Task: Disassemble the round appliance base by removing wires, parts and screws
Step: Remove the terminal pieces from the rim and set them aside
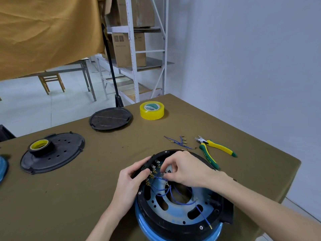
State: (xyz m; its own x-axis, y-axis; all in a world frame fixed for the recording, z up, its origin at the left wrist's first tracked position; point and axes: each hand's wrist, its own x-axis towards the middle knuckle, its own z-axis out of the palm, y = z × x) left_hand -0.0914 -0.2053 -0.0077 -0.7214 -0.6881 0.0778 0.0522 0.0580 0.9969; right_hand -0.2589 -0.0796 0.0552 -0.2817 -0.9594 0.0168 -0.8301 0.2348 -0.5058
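The round appliance base [178, 216], black with a blue rim and blue inner plate, lies open side up at the table's front. Blue wires [165, 192] loop across its inside, one loose end with a brass tip [210, 227] hanging over the front rim. My left hand [129, 184] grips the base's black left rim beside a row of brass terminals [151, 175]. My right hand [184, 168] reaches over the base, its fingertips pinched on a blue wire's connector near those terminals. Several removed blue wire pieces [180, 142] lie behind the base.
Yellow-green cutting pliers [212, 148] lie right of the base. A yellow tape roll [152, 110] and a black round cover [110, 118] sit at the back. Another black cover [53, 152] with a black tape roll [40, 146] on it lies left. The table's right edge is close.
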